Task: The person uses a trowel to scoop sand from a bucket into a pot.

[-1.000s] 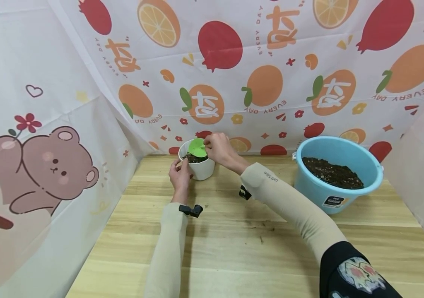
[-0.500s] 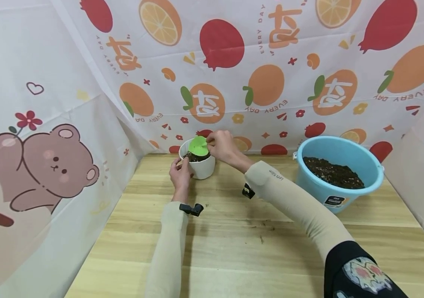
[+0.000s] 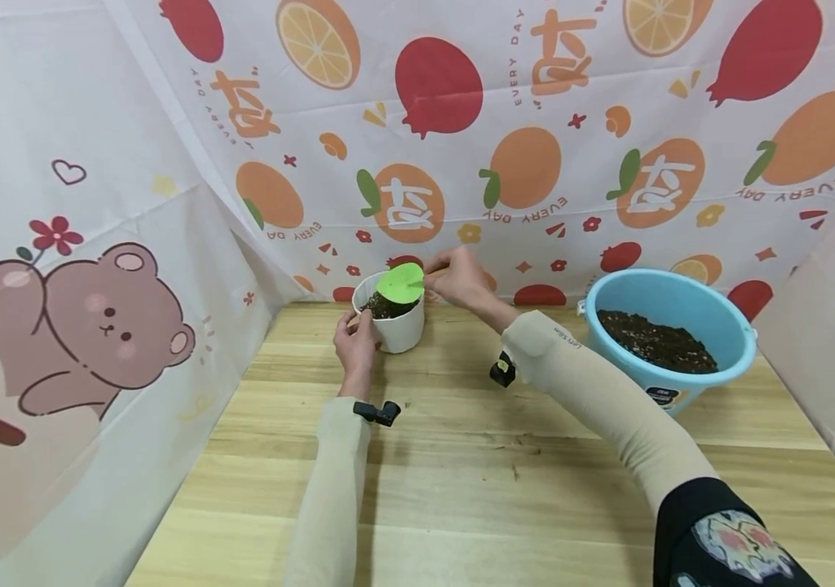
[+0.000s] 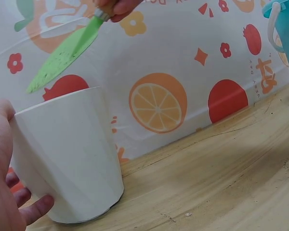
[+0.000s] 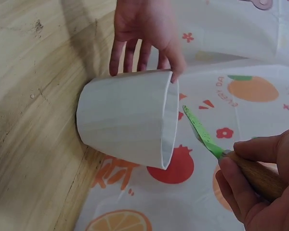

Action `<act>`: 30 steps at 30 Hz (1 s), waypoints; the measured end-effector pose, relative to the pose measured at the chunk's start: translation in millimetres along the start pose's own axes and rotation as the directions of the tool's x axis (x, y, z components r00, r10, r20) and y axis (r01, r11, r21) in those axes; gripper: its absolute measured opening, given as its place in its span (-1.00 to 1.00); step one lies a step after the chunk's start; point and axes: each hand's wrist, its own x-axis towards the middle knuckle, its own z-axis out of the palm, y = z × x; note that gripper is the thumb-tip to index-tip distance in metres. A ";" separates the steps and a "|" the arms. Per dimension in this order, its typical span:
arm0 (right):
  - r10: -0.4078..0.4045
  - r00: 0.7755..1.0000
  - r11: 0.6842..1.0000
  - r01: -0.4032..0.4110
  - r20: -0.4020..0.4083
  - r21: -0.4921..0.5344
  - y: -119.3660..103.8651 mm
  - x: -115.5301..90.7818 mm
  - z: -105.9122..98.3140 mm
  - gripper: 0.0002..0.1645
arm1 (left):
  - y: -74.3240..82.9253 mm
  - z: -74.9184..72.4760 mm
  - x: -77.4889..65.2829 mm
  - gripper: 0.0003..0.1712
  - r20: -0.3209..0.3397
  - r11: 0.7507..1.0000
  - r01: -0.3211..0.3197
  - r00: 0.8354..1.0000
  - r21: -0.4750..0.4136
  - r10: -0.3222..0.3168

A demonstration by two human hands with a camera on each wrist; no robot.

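A white flowerpot (image 3: 400, 333) stands on the table against the backdrop, with dark soil (image 3: 385, 306) inside. My left hand (image 3: 355, 349) holds the pot's left side, the thumb at the rim and the fingers against the wall. My right hand (image 3: 461, 279) grips the wooden handle (image 5: 255, 174) of a small garden trowel with a green blade (image 3: 403, 284). The blade is over the pot's opening, and the left wrist view shows it tilted and apart from the rim. Bits of soil cling to it (image 4: 62, 57). Both wrist views hide the soil in the pot.
On the right stands a light blue bucket (image 3: 670, 285) with dark soil (image 3: 656, 342) in it. Crumbs of soil lie on the wooden table (image 3: 447, 505). Behind the pot hangs a fruit-print cloth (image 3: 454, 187); a cloth with a bear (image 3: 117, 326) hangs on the left.
My right hand has moved up and to the right with the trowel, lifting the green blade from lower in the pot to above the rim. My left hand stays on the pot.
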 end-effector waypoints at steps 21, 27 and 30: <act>0.219 0.975 0.940 -0.219 0.026 0.263 -1.4 -13.0 -57.6 -0.71 | 0.7 -0.5 -1.9 -0.49 -0.001 1.000 -0.017 1.000 0.004 0.017; 0.234 0.972 0.928 -0.226 0.010 0.296 2.5 -19.0 -73.8 -0.64 | 0.4 -0.1 -1.8 -0.50 -0.007 1.000 -0.018 1.000 0.013 0.018; 0.247 0.969 0.922 -0.235 -0.001 0.309 5.7 -22.3 -82.4 -0.63 | 0.5 0.2 -1.7 -0.50 -0.006 1.000 -0.017 1.000 0.018 0.017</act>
